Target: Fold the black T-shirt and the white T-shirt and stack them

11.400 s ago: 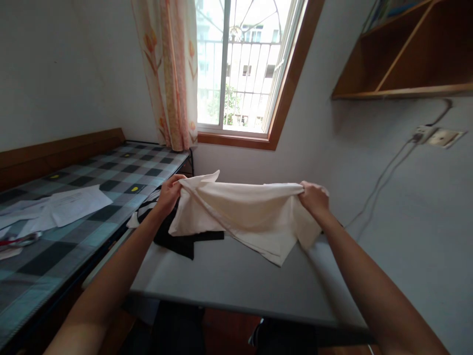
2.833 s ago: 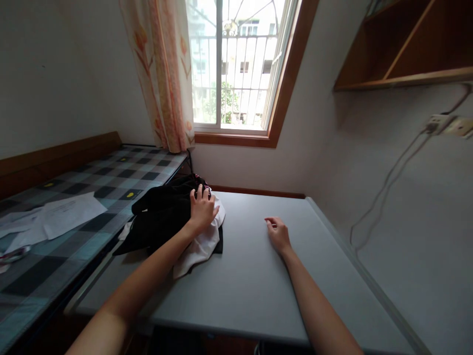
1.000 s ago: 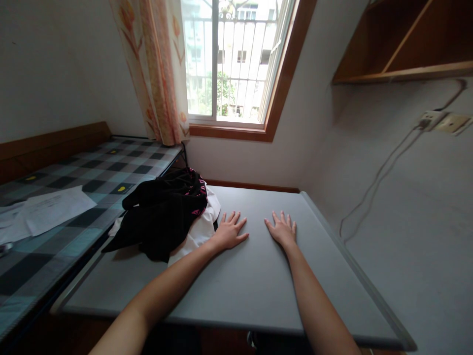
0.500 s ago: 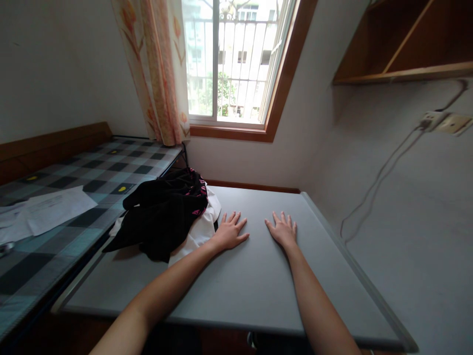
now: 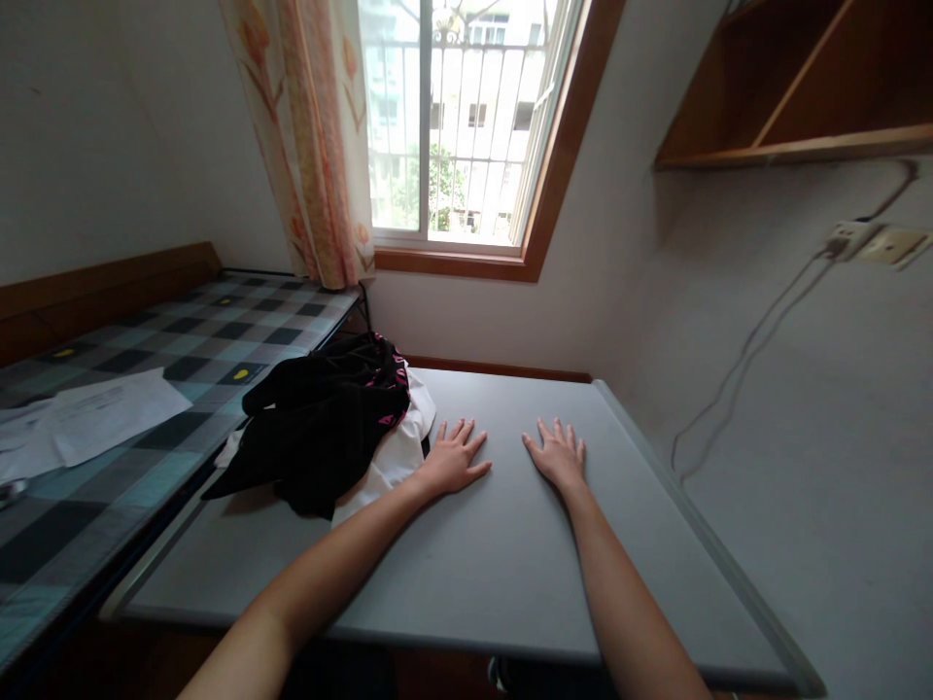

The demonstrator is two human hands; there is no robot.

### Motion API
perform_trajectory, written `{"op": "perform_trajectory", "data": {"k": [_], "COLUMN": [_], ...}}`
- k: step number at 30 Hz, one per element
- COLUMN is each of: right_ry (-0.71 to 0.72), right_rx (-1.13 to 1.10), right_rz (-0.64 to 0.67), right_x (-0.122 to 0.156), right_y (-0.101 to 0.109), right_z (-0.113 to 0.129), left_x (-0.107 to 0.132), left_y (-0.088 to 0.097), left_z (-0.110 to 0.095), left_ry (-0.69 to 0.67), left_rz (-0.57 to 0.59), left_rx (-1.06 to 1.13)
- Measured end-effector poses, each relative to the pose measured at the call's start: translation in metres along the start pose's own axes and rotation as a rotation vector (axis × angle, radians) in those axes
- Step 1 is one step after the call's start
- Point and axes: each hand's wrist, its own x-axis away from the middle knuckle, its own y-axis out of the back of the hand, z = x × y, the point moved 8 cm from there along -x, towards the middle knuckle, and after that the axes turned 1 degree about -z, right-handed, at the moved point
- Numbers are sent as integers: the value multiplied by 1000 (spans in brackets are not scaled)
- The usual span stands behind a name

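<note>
My left hand [image 5: 453, 461] lies flat on the grey table [image 5: 496, 574] with its fingers spread, holding nothing. To its right, my right hand [image 5: 557, 457] also rests palm down on the tabletop, fingers apart. A crumpled heap of clothing sits left of my left hand: a black garment [image 5: 321, 418] with pink markings on top, and a white cloth [image 5: 394, 462] partly under it. The white cloth comes close to my left wrist; whether they touch I cannot tell.
A bed with a checked cover [image 5: 277, 316] adjoins the table's left side, with paper sheets [image 5: 117, 413] on it. Behind the table are a barred window [image 5: 466, 126] and a flowered curtain [image 5: 321, 146]. A wooden shelf [image 5: 794, 146] and a socket [image 5: 849, 238] with a hanging cable are at right.
</note>
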Motion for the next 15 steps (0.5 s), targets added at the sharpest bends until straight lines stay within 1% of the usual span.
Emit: {"op": "perform_trajectory", "data": {"k": [15], "right_ry": [2], "right_rx": [30], "right_rz": [12], "right_x": [1], "right_y": [1], "right_z": [0], "left_x": [0], "left_y": [-2], "left_z": [1], "left_ry": [7], "left_rz": [-1], "left_rx": [-5]}}
